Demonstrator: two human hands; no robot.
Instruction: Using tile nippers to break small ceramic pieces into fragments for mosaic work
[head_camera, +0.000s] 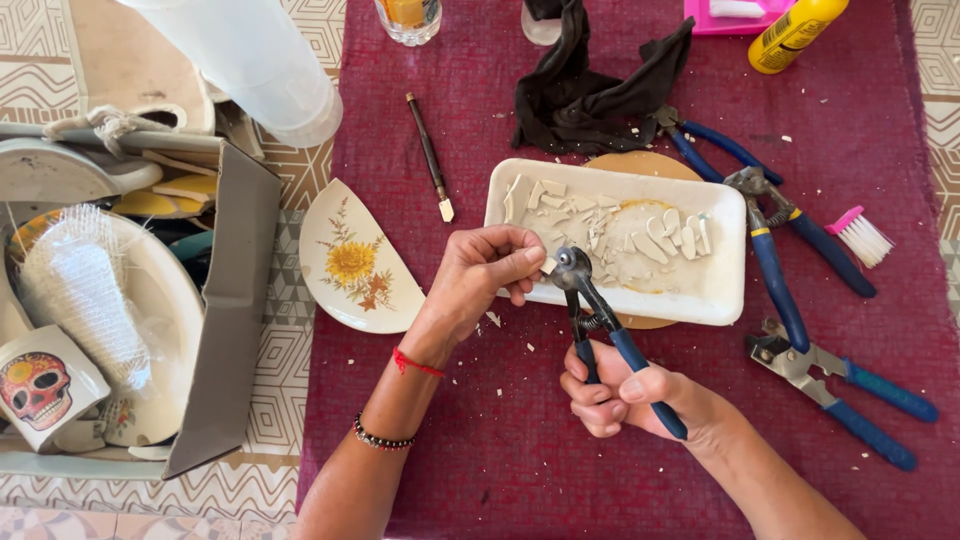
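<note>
left hand (478, 275): pinching small tile chip (547, 265) (cream)
right hand (620, 395): clenched on blue-handled nippers (600, 325), counter's middle

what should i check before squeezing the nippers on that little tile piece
1. Piece held firmly: ok, left hand pinches the small ceramic piece between its fingertips.
2. Piece seated between the cutting wheels: cannot tell, it meets the head of the wheeled nippers, depth hidden.
3. Grip on handles: ok, right hand wraps both blue handles.
4. Fingertips out of the bite: not ok, they sit very close to the wheels.
5. Catch area: ok, white tray of cut pieces lies directly behind.
6. Eye protection: cannot tell, not in view.
</note>
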